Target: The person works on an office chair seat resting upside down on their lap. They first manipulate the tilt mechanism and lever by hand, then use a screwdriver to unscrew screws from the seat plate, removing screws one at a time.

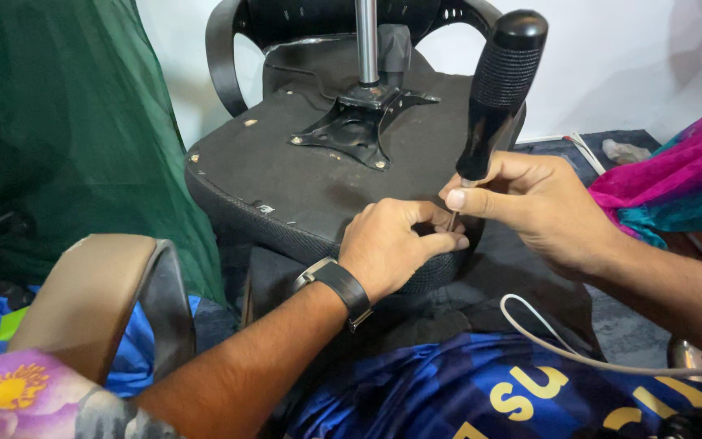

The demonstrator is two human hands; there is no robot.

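An office chair seat (pixel 286 175) lies upside down in front of me, its black underside up, with a black metal mounting plate (pixel 357 123) and a steel gas-lift column (pixel 366 41) standing from it. My right hand (pixel 534 203) pinches the shaft of a black-handled screwdriver (pixel 497 89), held nearly upright with its tip at the seat's near edge. My left hand (pixel 392 244), wearing a black wristwatch (pixel 336 284), rests on that edge with fingertips closed around the screwdriver tip; what lies under them is hidden.
A black armrest (pixel 223 53) curves up at the back left. Green netting (pixel 58 122) hangs at left, above a tan armrest pad (pixel 91 293). Pink and teal cloth (pixel 676 179) lies at right. A white cable (pixel 546 337) crosses my blue shirt.
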